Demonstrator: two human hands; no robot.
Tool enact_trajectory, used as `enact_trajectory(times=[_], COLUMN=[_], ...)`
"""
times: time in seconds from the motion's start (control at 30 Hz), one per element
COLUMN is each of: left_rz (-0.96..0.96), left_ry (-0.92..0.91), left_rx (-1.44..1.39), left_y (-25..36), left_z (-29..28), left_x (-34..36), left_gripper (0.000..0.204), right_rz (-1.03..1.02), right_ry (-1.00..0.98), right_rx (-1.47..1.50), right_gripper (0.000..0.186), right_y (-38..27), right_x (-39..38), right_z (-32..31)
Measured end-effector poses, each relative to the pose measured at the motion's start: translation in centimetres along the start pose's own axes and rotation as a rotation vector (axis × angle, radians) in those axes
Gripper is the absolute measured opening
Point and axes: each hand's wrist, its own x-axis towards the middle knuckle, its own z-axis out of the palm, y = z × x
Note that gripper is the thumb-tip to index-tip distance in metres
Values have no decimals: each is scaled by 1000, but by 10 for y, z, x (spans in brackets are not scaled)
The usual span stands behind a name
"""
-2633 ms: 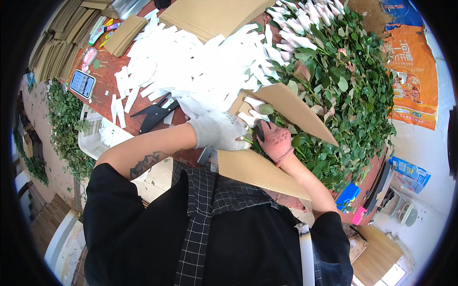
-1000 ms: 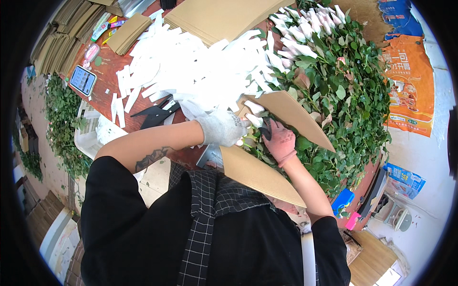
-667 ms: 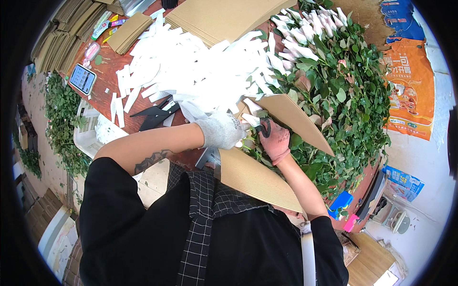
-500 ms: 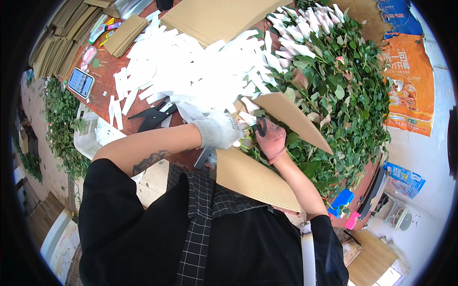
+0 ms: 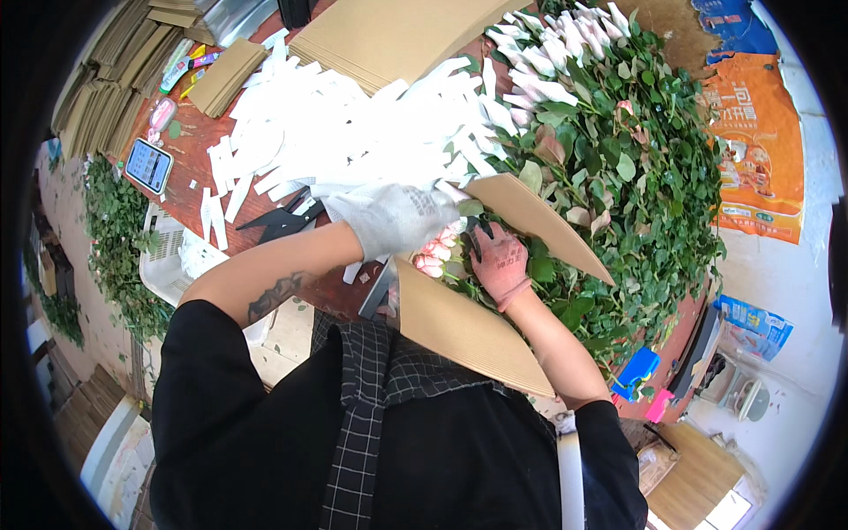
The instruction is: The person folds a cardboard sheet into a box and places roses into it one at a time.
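My left hand (image 5: 402, 219), in a pale grey glove, reaches over the pink-and-white roses (image 5: 435, 252). Motion smears its fingers, so I cannot see what they hold, if anything. Beside the blooms, my right hand (image 5: 500, 263) wears a pink glove with dark fingertips. Its fingers are stretched out and apart over the leafy stems, with no object visible in them. The roses lie between two cardboard pieces: a raised flap (image 5: 541, 223) on the far side and a ridged sheet (image 5: 468, 331) nearest my body. A white netted sleeve (image 5: 452, 191) shows just past my left hand.
White sleeves (image 5: 353, 132) heap across the red table (image 5: 196, 163). Sleeved roses (image 5: 565, 53) and dense foliage (image 5: 654, 177) fill the right. Black scissors-like blades (image 5: 274, 221) lie left of my left hand. A phone (image 5: 149, 165) and stacked cardboard (image 5: 115, 71) sit farther left.
My left hand has lifted slightly and shifted away from my right, uncovering more rose blooms. My right hand has gone from curled fingers to stretched ones and moved a little nearer my body.
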Motion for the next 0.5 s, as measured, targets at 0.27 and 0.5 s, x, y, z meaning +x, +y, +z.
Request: enact_trajectory(times=[0.27, 0.5], left_rz=[-57, -15], left_ry=[-71, 180], left_rx=[178, -136], left_y=[-10, -14], left_z=[17, 6], left_x=[23, 15], left_gripper=[17, 10], right_rz=[-7, -31], right_ry=[17, 136], right_rx=[24, 104], right_gripper=[46, 48], right_y=[9, 16], right_x=[3, 4], right_z=[16, 30])
